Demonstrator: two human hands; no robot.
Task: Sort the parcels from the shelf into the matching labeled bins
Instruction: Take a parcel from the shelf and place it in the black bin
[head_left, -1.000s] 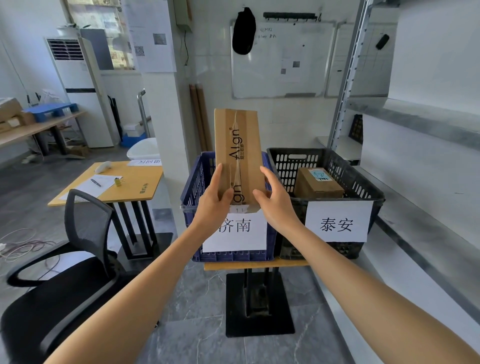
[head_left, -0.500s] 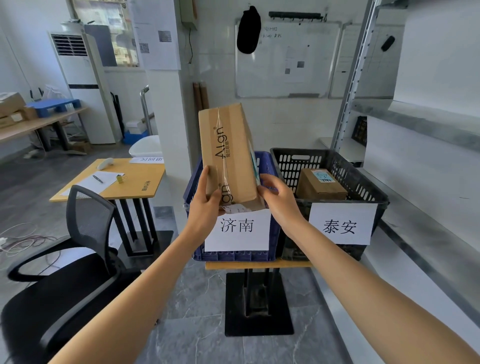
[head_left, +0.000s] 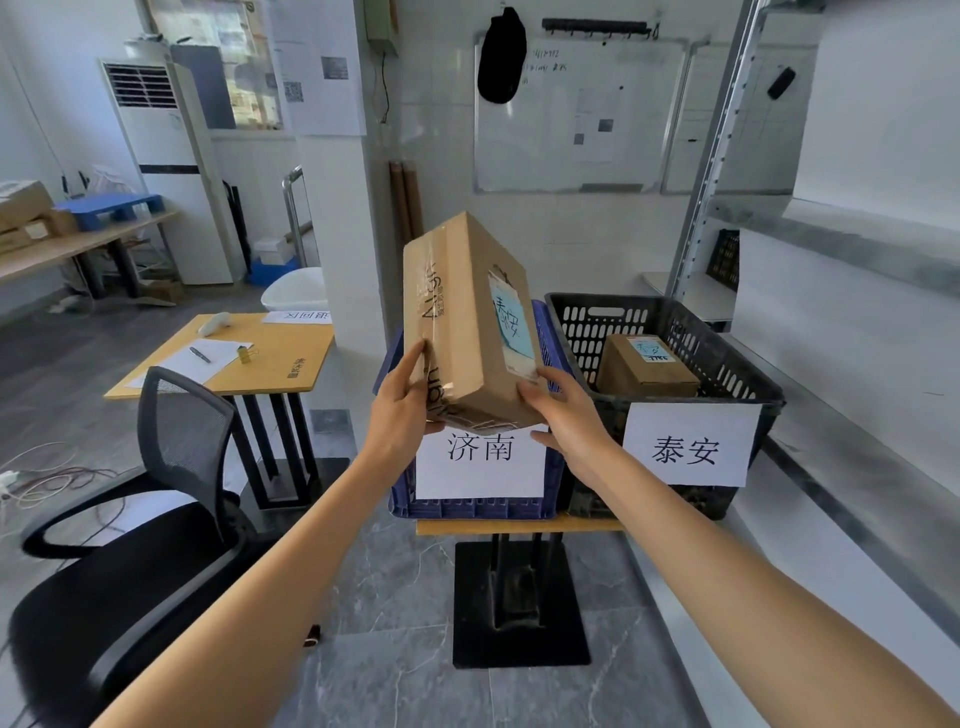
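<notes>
Left hand (head_left: 402, 410) bare, right hand (head_left: 569, 426) bare, long slim fingers (head_left: 414, 358), both forearms (head_left: 291, 571) bare and smooth right down to the frame's lower edge

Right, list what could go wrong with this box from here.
1. Mis-sort: the box hangs at the blue bin, yet its label seems to read 泰安, like the black bin.
2. Slip: left hand and right hand hold only its lower end, and it tilts.
3. The black bin already holds a parcel; the box may land on it.
</notes>
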